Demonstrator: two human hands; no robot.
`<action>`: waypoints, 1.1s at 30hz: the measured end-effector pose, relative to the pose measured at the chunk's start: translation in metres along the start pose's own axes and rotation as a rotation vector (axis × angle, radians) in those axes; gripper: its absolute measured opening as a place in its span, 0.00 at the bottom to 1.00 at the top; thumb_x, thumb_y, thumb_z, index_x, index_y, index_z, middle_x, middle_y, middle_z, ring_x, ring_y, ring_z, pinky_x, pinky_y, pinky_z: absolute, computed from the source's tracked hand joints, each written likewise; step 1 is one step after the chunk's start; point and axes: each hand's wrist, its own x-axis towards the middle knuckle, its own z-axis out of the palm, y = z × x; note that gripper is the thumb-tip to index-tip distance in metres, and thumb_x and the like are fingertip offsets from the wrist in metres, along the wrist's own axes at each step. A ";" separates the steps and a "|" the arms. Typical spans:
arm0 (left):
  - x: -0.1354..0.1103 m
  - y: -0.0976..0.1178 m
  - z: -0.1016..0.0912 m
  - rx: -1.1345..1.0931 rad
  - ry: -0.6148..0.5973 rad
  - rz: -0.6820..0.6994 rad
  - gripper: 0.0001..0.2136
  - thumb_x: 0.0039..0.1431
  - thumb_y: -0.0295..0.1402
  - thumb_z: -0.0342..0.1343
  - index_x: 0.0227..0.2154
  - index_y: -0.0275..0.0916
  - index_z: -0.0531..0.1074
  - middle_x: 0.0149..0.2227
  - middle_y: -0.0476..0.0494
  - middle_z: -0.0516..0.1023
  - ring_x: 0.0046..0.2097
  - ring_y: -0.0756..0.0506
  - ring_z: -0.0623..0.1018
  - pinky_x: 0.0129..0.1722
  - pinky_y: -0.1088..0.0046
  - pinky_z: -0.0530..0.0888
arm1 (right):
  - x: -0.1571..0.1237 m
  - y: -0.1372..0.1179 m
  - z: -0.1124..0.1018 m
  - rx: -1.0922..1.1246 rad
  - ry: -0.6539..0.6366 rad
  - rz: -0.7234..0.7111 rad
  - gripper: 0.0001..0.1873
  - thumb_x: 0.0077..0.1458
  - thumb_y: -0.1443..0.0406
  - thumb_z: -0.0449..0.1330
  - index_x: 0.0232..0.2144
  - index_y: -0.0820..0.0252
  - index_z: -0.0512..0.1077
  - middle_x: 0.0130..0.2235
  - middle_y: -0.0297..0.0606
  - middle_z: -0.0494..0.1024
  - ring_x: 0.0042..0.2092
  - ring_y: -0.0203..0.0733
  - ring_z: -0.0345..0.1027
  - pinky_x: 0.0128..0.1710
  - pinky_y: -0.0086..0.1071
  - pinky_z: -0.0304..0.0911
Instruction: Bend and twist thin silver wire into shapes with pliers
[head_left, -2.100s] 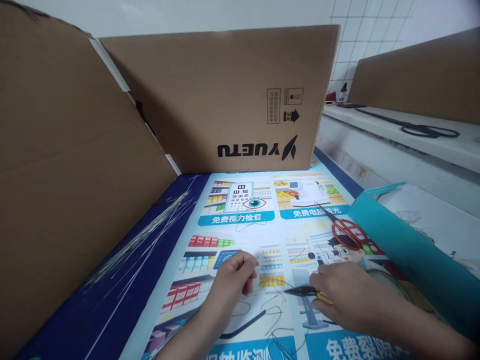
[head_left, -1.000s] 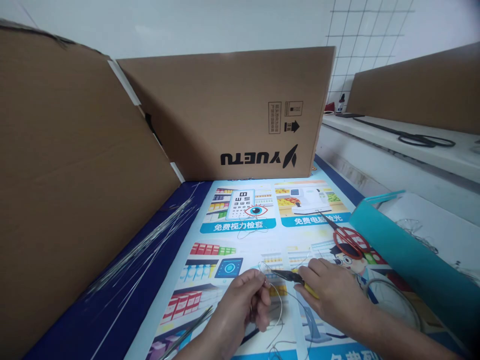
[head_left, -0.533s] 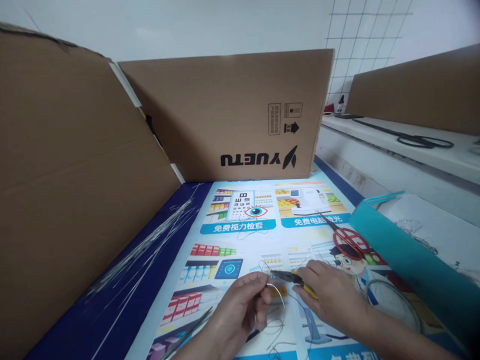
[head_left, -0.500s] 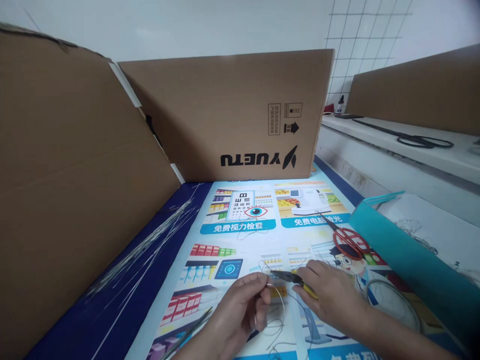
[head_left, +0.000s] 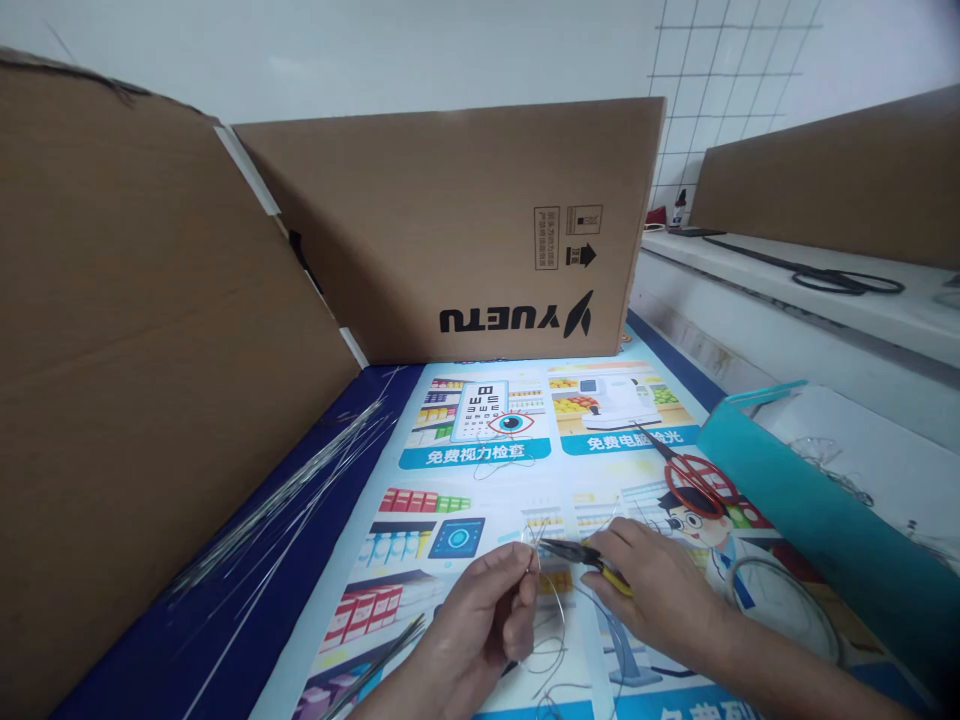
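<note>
My left hand is closed, pinching a thin bent wire just above the printed poster. My right hand is wrapped round small pliers with a yellow handle. The dark pliers tip meets the wire right beside my left fingertips. Loops of the wire trail down between my two hands onto the poster.
Cardboard panels wall the left and back. A bundle of straight wires lies on the blue table edge at left. Red scissors rest on the poster. A teal board leans at right, with a wire coil under it.
My left hand lifted the wire off the poster and my right hand brought the pliers tip up to it. Over the last half second both hands barely shifted.
</note>
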 end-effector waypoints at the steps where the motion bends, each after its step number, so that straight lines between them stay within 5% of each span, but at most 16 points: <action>1: 0.001 -0.001 -0.001 0.015 0.002 0.023 0.09 0.55 0.36 0.53 0.25 0.36 0.65 0.17 0.55 0.63 0.14 0.59 0.57 0.15 0.80 0.49 | 0.000 0.000 -0.003 0.033 -0.005 0.009 0.09 0.55 0.61 0.53 0.37 0.57 0.67 0.36 0.39 0.70 0.39 0.43 0.64 0.35 0.32 0.57; 8: 0.006 -0.003 -0.004 0.196 0.075 0.171 0.12 0.56 0.40 0.52 0.26 0.36 0.65 0.21 0.54 0.67 0.14 0.59 0.59 0.16 0.80 0.54 | 0.001 -0.005 -0.016 0.280 -0.075 0.072 0.07 0.55 0.61 0.52 0.35 0.58 0.65 0.34 0.37 0.70 0.36 0.41 0.63 0.33 0.31 0.57; 24: 0.006 -0.002 0.000 0.490 0.199 0.279 0.11 0.55 0.42 0.51 0.29 0.38 0.64 0.24 0.51 0.71 0.16 0.55 0.67 0.17 0.79 0.61 | 0.002 -0.005 -0.014 0.299 -0.078 0.103 0.09 0.57 0.61 0.49 0.29 0.58 0.64 0.29 0.34 0.71 0.31 0.38 0.64 0.28 0.28 0.54; 33: 0.007 0.000 -0.011 0.676 0.253 0.407 0.12 0.57 0.43 0.47 0.28 0.39 0.63 0.25 0.51 0.72 0.19 0.53 0.69 0.20 0.78 0.63 | -0.003 -0.008 -0.017 -0.190 0.101 -0.057 0.07 0.55 0.60 0.52 0.32 0.56 0.66 0.30 0.37 0.70 0.33 0.43 0.63 0.28 0.32 0.50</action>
